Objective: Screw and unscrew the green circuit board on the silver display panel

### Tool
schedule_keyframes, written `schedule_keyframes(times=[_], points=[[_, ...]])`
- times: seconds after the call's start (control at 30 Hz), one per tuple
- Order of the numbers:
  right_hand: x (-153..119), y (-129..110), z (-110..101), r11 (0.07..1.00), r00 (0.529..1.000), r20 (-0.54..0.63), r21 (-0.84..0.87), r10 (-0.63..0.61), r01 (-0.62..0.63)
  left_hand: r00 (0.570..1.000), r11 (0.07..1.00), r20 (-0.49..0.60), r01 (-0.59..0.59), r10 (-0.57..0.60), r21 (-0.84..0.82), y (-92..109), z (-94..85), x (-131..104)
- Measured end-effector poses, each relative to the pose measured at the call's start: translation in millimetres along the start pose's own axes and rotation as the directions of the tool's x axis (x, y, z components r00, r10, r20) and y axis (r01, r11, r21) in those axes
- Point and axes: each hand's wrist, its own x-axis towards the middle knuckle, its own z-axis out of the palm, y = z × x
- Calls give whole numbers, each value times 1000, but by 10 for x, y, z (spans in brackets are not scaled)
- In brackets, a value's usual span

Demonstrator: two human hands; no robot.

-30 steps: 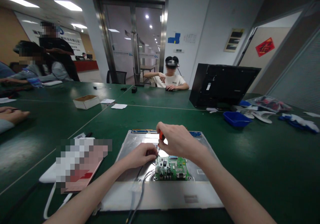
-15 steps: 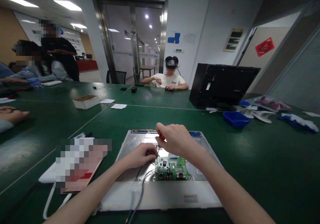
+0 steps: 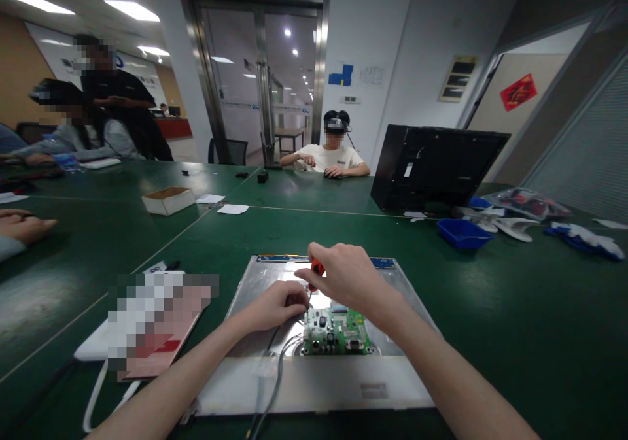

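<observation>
A flat metal display panel [image 3: 314,384] lies on the green table in front of me. On it sits a green circuit board [image 3: 338,335] with grey cables [image 3: 281,361] at its left side. My right hand [image 3: 346,276] grips a screwdriver [image 3: 318,267] by its red and black handle, shaft pointing down toward the board's upper left corner. My left hand [image 3: 279,304] is closed in a pinch at that same corner, beside the screwdriver's shaft. Whatever its fingertips hold is hidden.
A black monitor housing [image 3: 436,169], a blue tray [image 3: 464,233] and gloves [image 3: 586,240] are at the right. A small open box [image 3: 168,201] stands at the back left. Nearer lies a white device with a cable [image 3: 93,342]. A person [image 3: 338,159] sits opposite; others are at the left.
My right thumb has lifted away from the screwdriver handle, showing more of its red part. My left hand, the board and the panel stay put.
</observation>
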Motion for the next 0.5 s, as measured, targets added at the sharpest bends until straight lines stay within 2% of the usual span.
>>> schedule_keyframes(times=[0.3,0.5], points=[[-31,60,-40,979,994,32,183,-101,94,1000,1000,-18,-14,15,26,-86,18,-9],[-4,80,-38,988,996,44,143,-71,64,1000,1000,-4,-18,18,17,-75,1,-6]])
